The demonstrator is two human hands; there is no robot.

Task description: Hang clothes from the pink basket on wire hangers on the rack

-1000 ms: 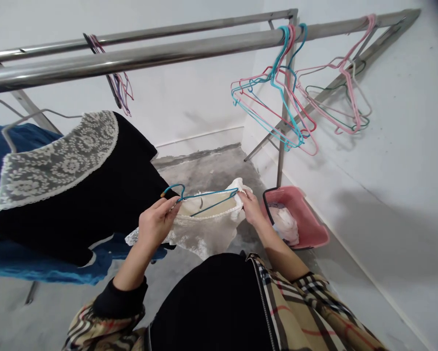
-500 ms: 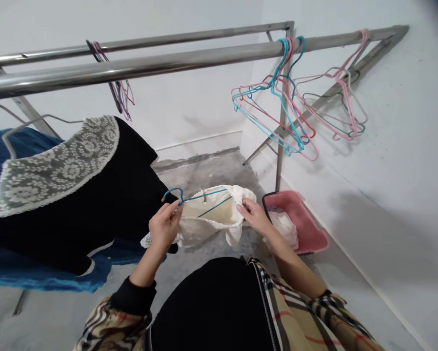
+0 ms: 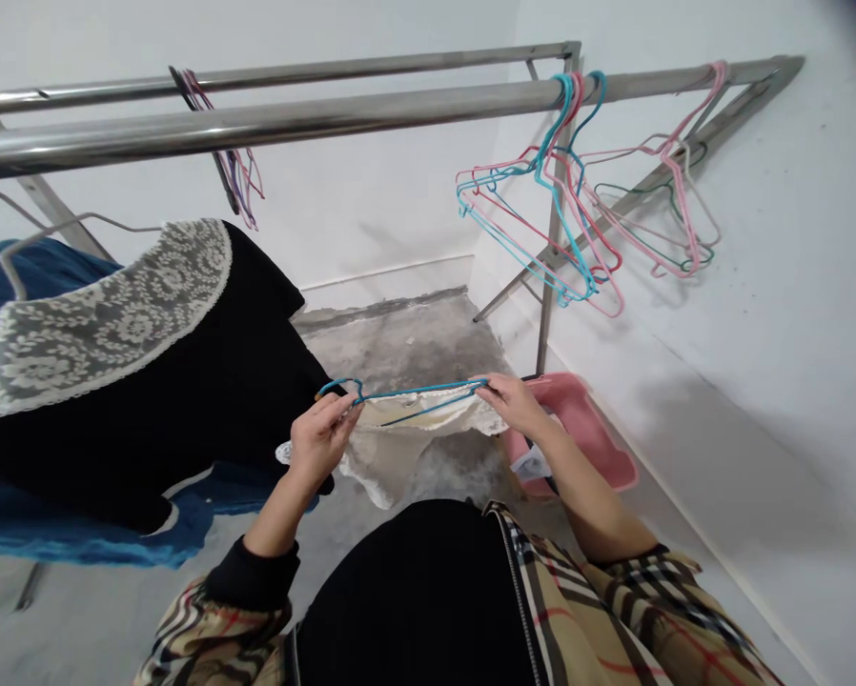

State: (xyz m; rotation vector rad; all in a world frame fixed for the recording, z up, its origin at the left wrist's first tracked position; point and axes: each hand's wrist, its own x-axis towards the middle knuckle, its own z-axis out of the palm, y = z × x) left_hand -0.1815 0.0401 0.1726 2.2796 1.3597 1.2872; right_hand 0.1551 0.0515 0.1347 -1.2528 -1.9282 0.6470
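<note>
My left hand [image 3: 320, 433] is closed around the neck of a blue clothes hanger [image 3: 420, 389], just below its hook. My right hand [image 3: 515, 402] pinches the hanger's right end, its fingers at the bend. Between my hands a white lace-trimmed garment [image 3: 389, 457] droops from the hanger. The hanger's lower bar shows across its opening. Whether my right fingers also grip some of the cloth, I cannot tell. Close to my left hand hangs a black top [image 3: 206, 381] with a white lace yoke.
Metal rails [image 3: 371, 110] run across above my hands. Blue, red and pink hangers [image 3: 542, 181] hang at the right, with several more [image 3: 220, 152] at the left. A pink basket [image 3: 603, 448] with some cloth stands on the floor by the right wall. Blue fabric [image 3: 171, 538] hangs behind the black top.
My right hand has shifted slightly right and up, from the garment's edge to the hanger's end. The garment's right side has dropped lower, baring more of the hanger. My left hand keeps its hold.
</note>
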